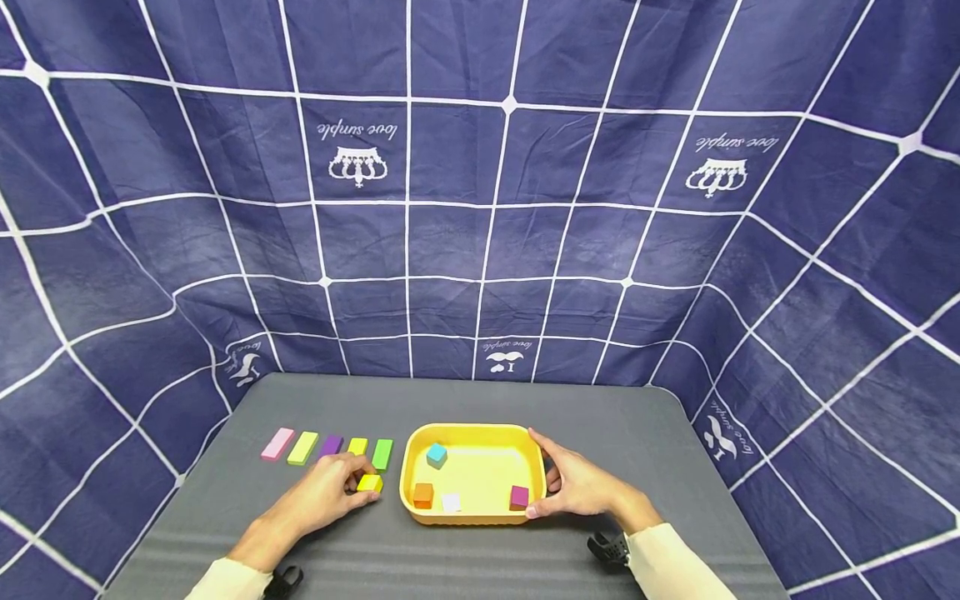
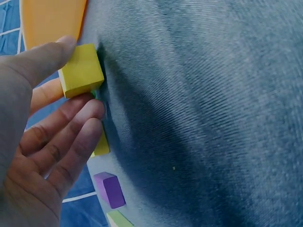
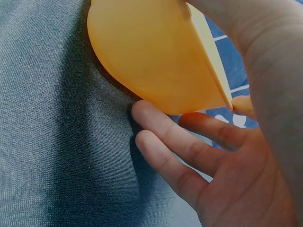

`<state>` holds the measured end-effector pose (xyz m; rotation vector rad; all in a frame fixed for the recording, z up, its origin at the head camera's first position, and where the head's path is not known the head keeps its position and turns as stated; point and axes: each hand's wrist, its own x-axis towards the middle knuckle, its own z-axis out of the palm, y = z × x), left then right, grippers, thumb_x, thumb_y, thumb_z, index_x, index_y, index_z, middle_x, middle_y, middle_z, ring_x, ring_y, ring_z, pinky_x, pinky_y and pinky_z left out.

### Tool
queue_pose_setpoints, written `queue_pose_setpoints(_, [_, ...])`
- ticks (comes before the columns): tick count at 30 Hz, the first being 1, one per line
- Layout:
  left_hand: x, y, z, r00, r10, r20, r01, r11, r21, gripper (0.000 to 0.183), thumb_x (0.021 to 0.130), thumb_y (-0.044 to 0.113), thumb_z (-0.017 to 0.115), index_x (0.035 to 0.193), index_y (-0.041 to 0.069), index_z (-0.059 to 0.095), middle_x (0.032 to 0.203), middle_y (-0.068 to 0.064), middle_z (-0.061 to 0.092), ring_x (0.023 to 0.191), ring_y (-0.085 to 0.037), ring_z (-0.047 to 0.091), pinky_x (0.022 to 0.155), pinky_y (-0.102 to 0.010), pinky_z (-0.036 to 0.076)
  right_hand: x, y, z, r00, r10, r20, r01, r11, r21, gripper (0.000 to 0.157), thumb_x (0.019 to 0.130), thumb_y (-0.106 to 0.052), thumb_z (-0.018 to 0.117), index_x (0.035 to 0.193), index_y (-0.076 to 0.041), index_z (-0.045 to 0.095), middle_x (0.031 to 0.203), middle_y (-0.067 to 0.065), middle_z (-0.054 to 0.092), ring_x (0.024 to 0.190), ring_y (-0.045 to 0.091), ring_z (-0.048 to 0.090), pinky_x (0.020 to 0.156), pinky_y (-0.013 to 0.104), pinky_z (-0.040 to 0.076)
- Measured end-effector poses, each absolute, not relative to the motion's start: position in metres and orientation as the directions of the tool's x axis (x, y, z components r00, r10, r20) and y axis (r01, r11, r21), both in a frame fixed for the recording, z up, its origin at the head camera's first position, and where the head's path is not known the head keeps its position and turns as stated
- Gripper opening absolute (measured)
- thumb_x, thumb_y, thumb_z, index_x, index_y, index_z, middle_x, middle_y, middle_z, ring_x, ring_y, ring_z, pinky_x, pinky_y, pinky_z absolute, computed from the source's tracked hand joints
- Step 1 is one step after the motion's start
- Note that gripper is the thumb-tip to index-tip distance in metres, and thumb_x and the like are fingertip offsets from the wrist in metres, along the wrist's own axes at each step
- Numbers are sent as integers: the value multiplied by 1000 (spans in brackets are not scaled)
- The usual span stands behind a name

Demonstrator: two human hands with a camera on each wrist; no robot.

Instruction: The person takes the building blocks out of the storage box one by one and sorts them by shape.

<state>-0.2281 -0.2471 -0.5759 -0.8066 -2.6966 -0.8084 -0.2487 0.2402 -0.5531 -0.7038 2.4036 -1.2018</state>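
My left hand pinches a yellow cube between thumb and index finger, left of a yellow plastic tray. In the left wrist view the yellow cube sits close to the grey cloth; the other fingers are loosely bent beside it. My right hand grips the right end of the tray, thumb at the near corner and index finger at the far corner. The right wrist view shows the tray's outer wall against the fingers. Inside lie a blue cube, an orange cube, a white cube and a purple cube.
Left of the tray, flat blocks lie in a row: pink, light green, purple, yellow and green. Grey cloth covers the table. A blue checked curtain surrounds its back and sides.
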Motion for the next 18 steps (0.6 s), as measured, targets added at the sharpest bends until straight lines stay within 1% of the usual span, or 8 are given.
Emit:
queue_pose_setpoints(5, [-228,-246,-576,-847,428,314,530,707,467,33,86,29,107,102,18,80,85,12,69,75,0,61,65,-20,52,-249,241,-555,-811,-579,-88,-272,505,-819,137,87,-28,106,186,-4,15,135,21,68,94,17,85,84,24,69])
queue_pose_setpoints(12, [-226,-245,-577,-860,411,302,509,726,462,35,85,34,107,101,18,80,85,12,68,77,-1,61,66,-19,51,-248,241,-558,-806,-586,-81,-270,486,-831,136,87,-25,105,186,-4,14,145,26,61,95,14,84,86,25,69])
queue_pose_setpoints(18, [-226,-243,-578,-860,409,305,509,730,456,36,84,36,107,100,19,80,85,11,66,77,-1,60,66,-19,50,-248,241,-556,-811,-579,-88,-263,494,-828,136,87,-24,105,186,-5,14,145,25,61,95,14,83,86,24,69])
